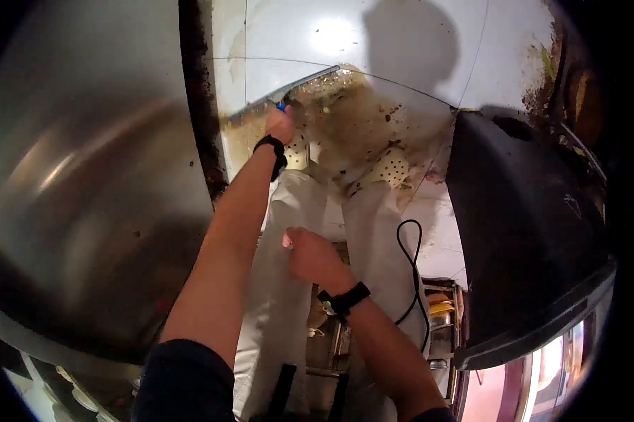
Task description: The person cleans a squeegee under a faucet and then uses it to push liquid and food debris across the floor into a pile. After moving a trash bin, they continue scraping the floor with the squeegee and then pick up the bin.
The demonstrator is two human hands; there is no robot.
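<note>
Tool: long thin grey squeegee blade with a blue handle end (289,93), lying slantwise across the far white tiled floor (401,42), at the edge of a brown dirty puddle (352,119).
Left hand (280,125): far, arm stretched out, grip clamped on the blue handle end; black wristband below it.
Right hand (313,257): near, fingers curled together, a small pale thing at the fingertips, too small to tell; not touching the tool.
Handling: probably light and stiff along the blade; handle likely wet and slippery, so best taken firmly at the blue end, clear of the edge.
Left side: large rounded stainless steel vessel (85,190).
Right side: big black bin (528,232).
Below: white trousers (373,239), black cable (410,267).
</note>
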